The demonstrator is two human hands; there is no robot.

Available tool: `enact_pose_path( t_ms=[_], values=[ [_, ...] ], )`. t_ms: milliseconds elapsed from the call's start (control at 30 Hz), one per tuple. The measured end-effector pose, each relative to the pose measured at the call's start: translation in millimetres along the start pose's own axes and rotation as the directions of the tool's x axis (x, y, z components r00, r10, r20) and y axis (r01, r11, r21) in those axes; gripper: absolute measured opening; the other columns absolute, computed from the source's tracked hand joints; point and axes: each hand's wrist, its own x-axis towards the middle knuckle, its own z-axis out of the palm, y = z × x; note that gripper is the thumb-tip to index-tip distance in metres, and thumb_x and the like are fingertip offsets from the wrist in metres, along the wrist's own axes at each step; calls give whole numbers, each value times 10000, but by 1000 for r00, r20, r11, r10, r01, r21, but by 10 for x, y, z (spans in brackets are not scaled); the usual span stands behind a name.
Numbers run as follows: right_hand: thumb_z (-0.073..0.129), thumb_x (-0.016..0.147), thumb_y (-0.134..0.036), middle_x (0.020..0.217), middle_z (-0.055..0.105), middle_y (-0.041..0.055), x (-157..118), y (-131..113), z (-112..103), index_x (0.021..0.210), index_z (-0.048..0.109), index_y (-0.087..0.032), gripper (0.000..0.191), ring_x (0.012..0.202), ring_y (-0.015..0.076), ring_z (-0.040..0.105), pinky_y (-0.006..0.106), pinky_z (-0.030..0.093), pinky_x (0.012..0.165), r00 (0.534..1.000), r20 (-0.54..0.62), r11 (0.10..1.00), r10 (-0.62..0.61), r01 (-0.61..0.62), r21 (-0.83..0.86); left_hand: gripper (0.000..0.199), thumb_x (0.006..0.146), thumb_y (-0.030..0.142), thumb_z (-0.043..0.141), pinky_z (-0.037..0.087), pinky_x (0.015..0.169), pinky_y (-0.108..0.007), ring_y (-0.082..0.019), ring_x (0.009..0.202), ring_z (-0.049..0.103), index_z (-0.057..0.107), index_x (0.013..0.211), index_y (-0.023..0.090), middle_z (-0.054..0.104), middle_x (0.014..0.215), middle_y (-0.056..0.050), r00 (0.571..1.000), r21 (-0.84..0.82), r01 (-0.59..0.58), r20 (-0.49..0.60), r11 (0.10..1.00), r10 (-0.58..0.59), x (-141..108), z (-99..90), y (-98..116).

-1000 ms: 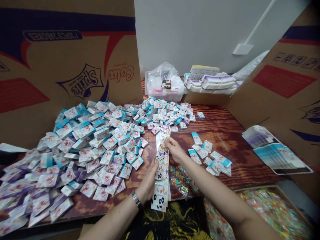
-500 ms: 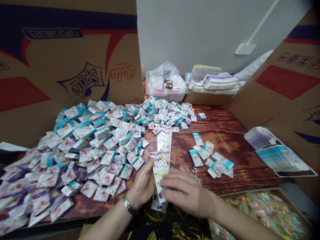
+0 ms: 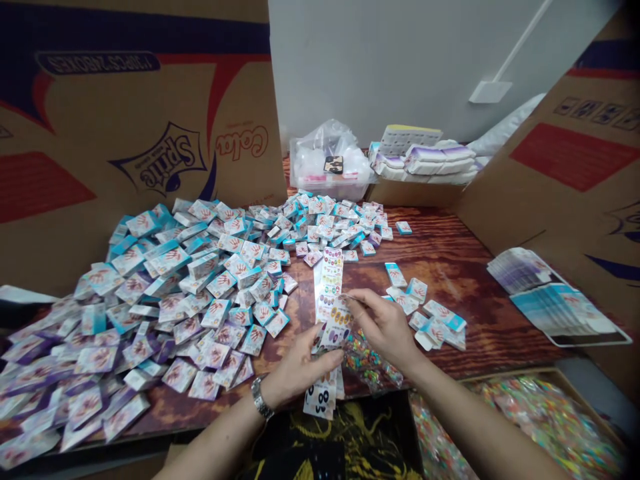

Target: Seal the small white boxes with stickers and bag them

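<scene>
A: Left hand [image 3: 300, 365]?
B: Half-curled, thumb and forefinger parted, at the lower left of the printed sheet [image 3: 336, 323]. Can't tell if it's gripping; fingers partly hidden. Watch [image 3: 261, 398] on that wrist.
A: Right hand [image 3: 387, 330]?
B: Thumb and forefinger closed in a pinch on the sheet's upper right corner.
A: Where's the sheet?
B: Between the hands, tilted, over the printed strips [image 3: 332, 272] at the near middle of the table [image 3: 430, 257]. Yellow and purple round prints on it. Strips run from beyond the hands to the near table edge, lower ends black-and-white.
A: Left side?
B: Big heap of small boxes [image 3: 173, 260], blue or purple edges, in front of a printed carton [image 3: 130, 127].
A: Right?
B: Small group of loose blue-and-white boxes [image 3: 435, 323], then fanned flat packets [image 3: 560, 307] farther right.
A: Near edge?
B: Colourful wrapped pieces [image 3: 367, 363] just beside the strips, more in an open box [image 3: 545, 413] lower right.
A: Back?
B: Clear plastic tub [image 3: 327, 189], bagged on top.
</scene>
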Motion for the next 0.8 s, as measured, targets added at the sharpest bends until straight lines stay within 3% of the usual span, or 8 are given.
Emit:
enact_pose_path(
  t_ms=[100,233,333,433,533,633,733,800],
  values=[
    [487,919,-248,818,656,33,19,21,23,950,621,-193,148,735,158,618,268,483,670,999,-46,1000,1,-1,-8,270,857,406,530,441,742,-296,-193,792,560,637,919,166,640,854,-44,998,83,2,-67,997,3,25,30,-25],
    [495,908,-184,896,631,66,-98,-32,40,1021,629,-200,177,826,170,603,290,493,719,964,-154,970,-218,196,-142,254,842,397,552,444,683,-282,-164,711,554,612,837,150,624,780,-30,980,-250,89,-152,964,-130,89,114,-60],
    [524,880,-127,937,657,79,-285,-72,73,1119,610,-181,260,876,197,594,335,487,766,884,19,831,-466,445,-334,181,752,260,651,446,708,-265,-149,737,567,614,897,158,630,826,-25,974,-548,99,-115,831,-193,99,169,-24],
    [517,882,-139,1072,659,108,-439,-54,108,1186,580,-146,310,998,255,563,414,462,854,841,184,713,-508,531,-458,289,619,111,680,436,717,-245,-138,747,567,636,899,167,634,835,-24,985,-683,141,22,717,-172,84,164,55],
    [490,892,-122,1104,654,104,-494,-4,110,1192,573,-148,313,1004,255,555,415,459,854,839,188,704,-510,533,-469,281,667,180,666,440,745,-273,-165,816,576,653,948,170,645,935,-56,981,-711,193,123,677,-151,86,139,104],
    [447,915,-115,982,667,83,-485,11,89,1131,595,-163,267,895,213,569,353,482,773,875,186,812,-446,483,-327,232,777,316,637,442,774,-289,-174,852,584,665,950,165,657,971,-69,981,-646,150,4,749,-193,99,146,95],
    [440,935,-166,916,617,63,-469,5,73,1044,605,-185,199,857,169,567,286,490,745,959,184,969,-214,233,-86,306,804,382,626,455,736,-280,-161,791,601,654,1013,161,671,963,-71,974,-520,134,-87,844,-208,86,169,57],
    [486,924,-212,959,588,60,-468,18,68,1058,583,-202,166,912,168,562,289,483,787,988,148,999,-45,45,3,337,828,407,592,466,751,-288,-171,823,613,641,1058,165,668,1012,-79,979,-414,132,-88,901,-184,68,181,25]
  ],
)
